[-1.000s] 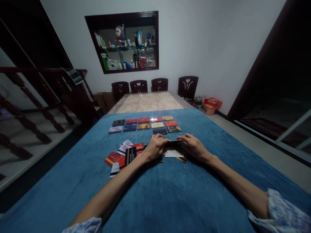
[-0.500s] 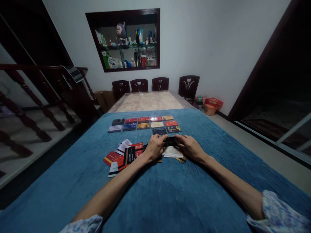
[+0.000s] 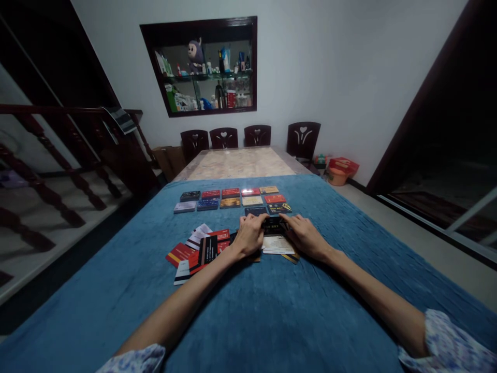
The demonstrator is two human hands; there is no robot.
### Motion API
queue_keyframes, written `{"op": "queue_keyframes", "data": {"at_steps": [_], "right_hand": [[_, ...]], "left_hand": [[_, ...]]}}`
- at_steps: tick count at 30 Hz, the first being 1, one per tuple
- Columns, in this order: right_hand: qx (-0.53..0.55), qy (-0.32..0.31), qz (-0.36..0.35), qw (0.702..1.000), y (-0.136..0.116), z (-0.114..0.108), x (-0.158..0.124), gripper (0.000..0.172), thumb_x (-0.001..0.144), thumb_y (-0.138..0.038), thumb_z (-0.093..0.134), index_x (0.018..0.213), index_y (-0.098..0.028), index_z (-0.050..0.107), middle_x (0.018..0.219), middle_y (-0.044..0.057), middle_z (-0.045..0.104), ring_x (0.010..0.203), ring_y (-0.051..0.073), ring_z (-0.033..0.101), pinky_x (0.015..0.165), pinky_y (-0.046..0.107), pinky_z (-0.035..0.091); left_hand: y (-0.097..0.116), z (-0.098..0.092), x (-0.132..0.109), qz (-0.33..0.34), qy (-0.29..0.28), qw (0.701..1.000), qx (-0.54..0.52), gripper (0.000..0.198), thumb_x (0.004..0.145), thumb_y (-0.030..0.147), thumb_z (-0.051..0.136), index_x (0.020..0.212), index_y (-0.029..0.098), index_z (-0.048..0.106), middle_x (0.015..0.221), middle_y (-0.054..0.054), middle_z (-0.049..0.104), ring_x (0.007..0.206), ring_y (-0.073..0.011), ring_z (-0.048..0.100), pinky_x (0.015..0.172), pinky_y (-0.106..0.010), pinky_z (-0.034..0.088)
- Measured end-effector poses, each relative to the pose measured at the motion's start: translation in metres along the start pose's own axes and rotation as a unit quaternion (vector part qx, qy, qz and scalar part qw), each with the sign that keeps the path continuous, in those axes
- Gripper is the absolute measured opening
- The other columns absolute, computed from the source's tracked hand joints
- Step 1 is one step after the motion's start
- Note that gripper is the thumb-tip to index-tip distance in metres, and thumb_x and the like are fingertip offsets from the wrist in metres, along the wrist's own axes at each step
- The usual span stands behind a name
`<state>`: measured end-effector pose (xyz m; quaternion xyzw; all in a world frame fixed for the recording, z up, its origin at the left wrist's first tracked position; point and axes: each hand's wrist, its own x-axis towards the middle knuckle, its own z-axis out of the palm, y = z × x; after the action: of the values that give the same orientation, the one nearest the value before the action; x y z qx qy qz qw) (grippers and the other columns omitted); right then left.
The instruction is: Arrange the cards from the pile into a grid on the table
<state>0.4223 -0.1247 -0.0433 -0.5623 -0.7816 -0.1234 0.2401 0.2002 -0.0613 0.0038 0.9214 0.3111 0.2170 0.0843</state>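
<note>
The black card (image 3: pixel 274 226) is between the two hands, just on the near side of the dark blue stack (image 3: pixel 255 211) and the black-and-yellow stack (image 3: pixel 279 208). The grip of the left hand (image 3: pixel 250 235) is closed at its left end, and the grip of the right hand (image 3: pixel 308 237) is closed at its right end. Whether this is one card or several together, I cannot tell.

In my judgement, the first risk is slipping. The fingers hold only the ends, and the surface looks smooth, so unequal pressure could let one side drop. If there are several layers, they could slide apart. The second risk is a push forward: the fingertips are near the two stacks, and a small touch could shift them. The white card (image 3: pixel 278 244) and the gold-striped card (image 3: pixel 291 257) lie near the right hand, whose palm could drag them along. The left forearm (image 3: pixel 190 298) passes close to the loose pile (image 3: pixel 208 251), so a low sweep could scatter it. The soft blue cloth (image 3: pixel 272 321) over the desk (image 3: pixel 240 165) may also wrinkle and make the stacks lean.
</note>
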Motion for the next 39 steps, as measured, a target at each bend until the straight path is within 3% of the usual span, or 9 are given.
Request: {"op": "queue_keyframes", "data": {"at_steps": [6,12,19,31,39], "right_hand": [[0.027,-0.018,0.017,0.999,0.004,-0.003,0.001,0.053,0.094,-0.023,0.047,0.146,-0.014,0.042,0.111,0.017,0.064,0.102,0.030,0.053,0.082,0.042,0.046],[0.075,-0.038,0.019,0.996,0.007,-0.011,0.002,0.058,0.093,-0.030,0.051,0.149,-0.020,0.040,0.116,0.015,0.061,0.105,0.030,0.052,0.086,0.045,0.046],[0.056,-0.051,0.024,0.997,0.005,-0.018,0.002,0.054,0.089,-0.033,0.059,0.140,-0.017,0.050,0.113,0.015,0.062,0.104,0.031,0.051,0.085,0.045,0.046],[-0.009,-0.050,0.017,0.999,0.017,-0.037,0.008,0.050,0.089,-0.040,0.058,0.136,-0.022,0.055,0.122,0.015,0.059,0.109,0.032,0.048,0.082,0.042,0.045],[-0.024,-0.117,0.022,0.993,0.044,-0.042,0.031,0.053,0.087,-0.042,0.062,0.138,-0.028,0.054,0.120,0.015,0.060,0.108,0.032,0.049,0.077,0.040,0.046]], "left_hand": [[0.001,-0.002,0.000,-0.007,-0.028,1.000,0.006,0.055,0.081,0.016,0.054,0.136,0.015,0.050,0.124,-0.013,0.065,0.113,-0.0287,0.052,0.099,-0.047,0.037],[0.000,-0.003,0.002,-0.007,-0.043,0.999,0.006,0.058,0.080,0.016,0.056,0.137,0.014,0.048,0.128,-0.014,0.063,0.116,-0.0297,0.051,0.101,-0.049,0.036],[0.002,-0.004,0.004,0.005,-0.064,0.998,0.007,0.054,0.079,0.016,0.056,0.133,0.016,0.050,0.131,-0.013,0.062,0.117,-0.0303,0.050,0.101,-0.050,0.035],[0.009,-0.018,0.028,0.029,-0.088,0.991,0.094,0.050,0.083,0.028,0.061,0.132,0.019,0.052,0.128,-0.014,0.056,0.121,-0.0320,0.044,0.098,-0.051,0.036],[0.013,-0.015,0.051,0.028,-0.103,0.988,0.114,0.041,0.084,0.029,0.062,0.123,0.020,0.055,0.129,-0.013,0.054,0.124,-0.0341,0.041,0.100,-0.056,0.035]]}}
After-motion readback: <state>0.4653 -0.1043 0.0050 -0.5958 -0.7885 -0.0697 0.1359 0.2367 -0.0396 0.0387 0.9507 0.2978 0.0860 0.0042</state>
